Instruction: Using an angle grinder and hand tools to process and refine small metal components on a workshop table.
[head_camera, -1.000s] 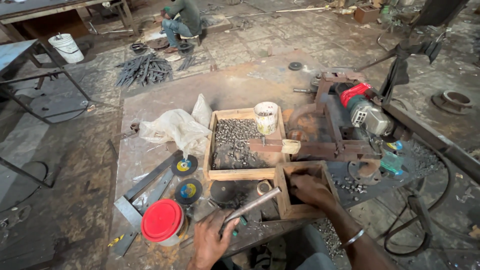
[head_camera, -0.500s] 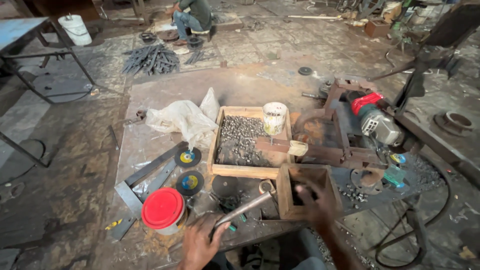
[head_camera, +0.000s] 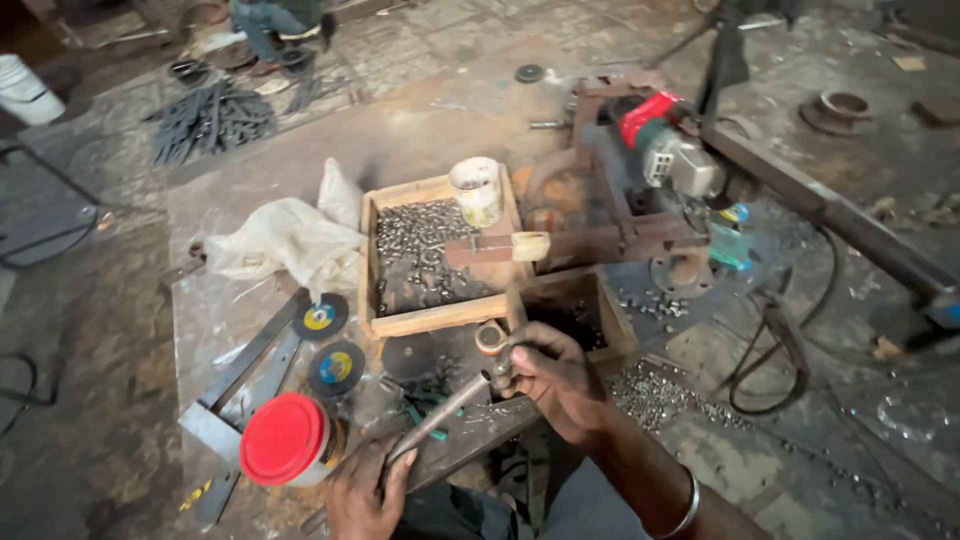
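My left hand (head_camera: 362, 495) grips the lower end of a slanted grey metal rod (head_camera: 440, 412) at the bottom of the view. Around the rod's upper end my right hand (head_camera: 555, 382) is closed, right under a small metal ring (head_camera: 490, 338). A bangle sits on my right wrist. Just beyond the hands stands a wooden box (head_camera: 440, 316) filled with small shiny metal pieces. A darker, smaller wooden box (head_camera: 604, 312) lies beside my right hand.
A red-lidded jar (head_camera: 285, 440), two cutting discs (head_camera: 322, 318) and a white plastic bag (head_camera: 285, 245) lie to the left. A white cup (head_camera: 477, 190) stands on the box's far edge. A red-motored cutting machine (head_camera: 660, 140) is behind. Another person (head_camera: 270, 20) sits far back near a rod bundle (head_camera: 210, 115).
My right hand has left the small dark box and closed on the rod's upper end. My left hand has kept its hold on the lower end. The view has shifted closer.
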